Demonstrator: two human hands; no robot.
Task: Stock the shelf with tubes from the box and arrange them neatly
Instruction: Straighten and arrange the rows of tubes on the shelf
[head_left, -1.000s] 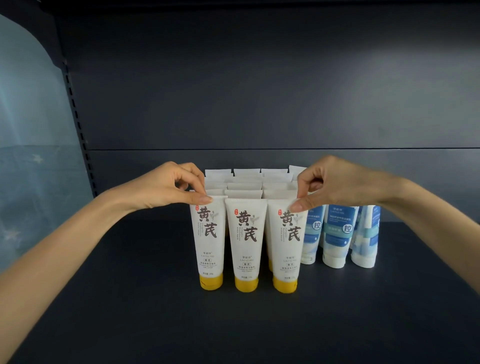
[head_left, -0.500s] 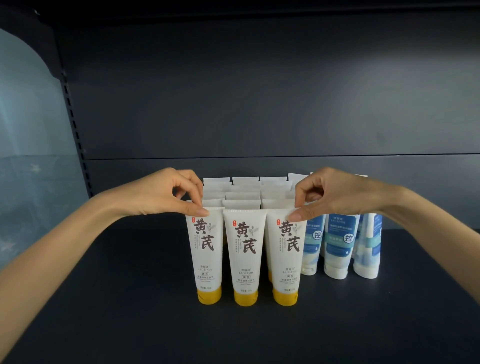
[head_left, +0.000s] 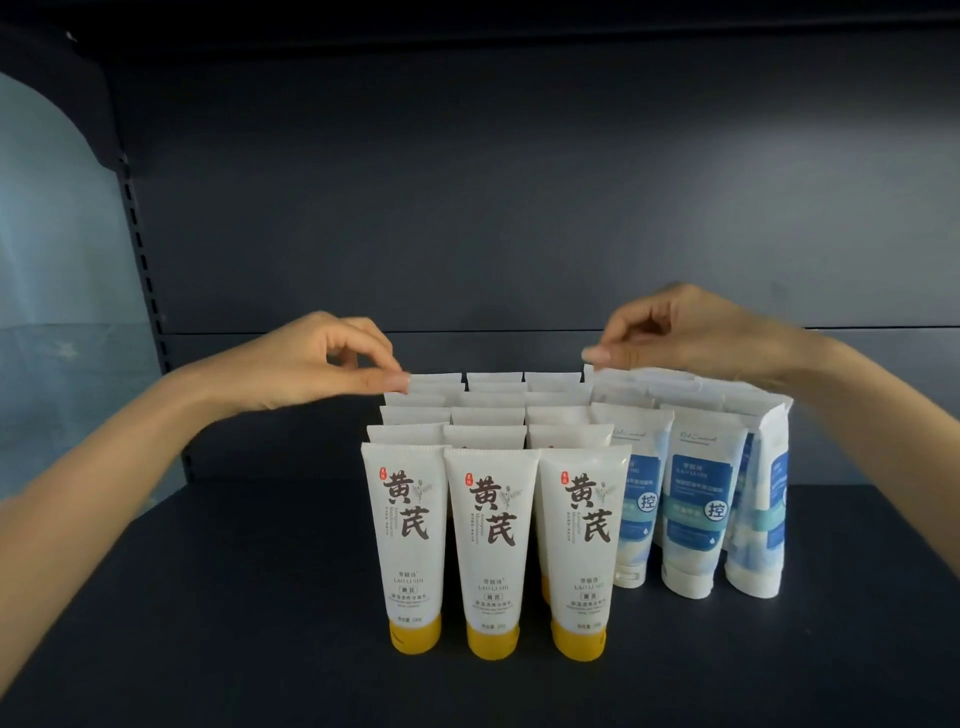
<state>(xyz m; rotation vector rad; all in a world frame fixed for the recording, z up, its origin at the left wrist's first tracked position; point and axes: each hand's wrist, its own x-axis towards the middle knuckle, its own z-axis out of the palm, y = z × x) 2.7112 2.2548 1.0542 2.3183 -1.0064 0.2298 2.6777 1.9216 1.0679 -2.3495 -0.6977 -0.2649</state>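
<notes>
White tubes (head_left: 488, 525) may domino if I jerk my left hand (head_left: 322, 364), pinching a rear tube (head_left: 434, 378), or right hand (head_left: 685, 338), grip unclear.

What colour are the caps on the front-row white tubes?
Yellow caps, clearest in the head view, at the bottom of each upside-down tube.

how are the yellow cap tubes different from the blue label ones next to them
The yellow-capped tubes have yellow caps; the blue-labelled tubes have white ones. The yellow-capped tubes carry large dark characters on plain white, the blue-labelled tubes blue panels. The yellow-capped front row faces squarely forward, while the rightmost front blue-labelled tube is turned sideways and leans. Both kinds stand cap-down on the shelf, crimped ends up.
</notes>
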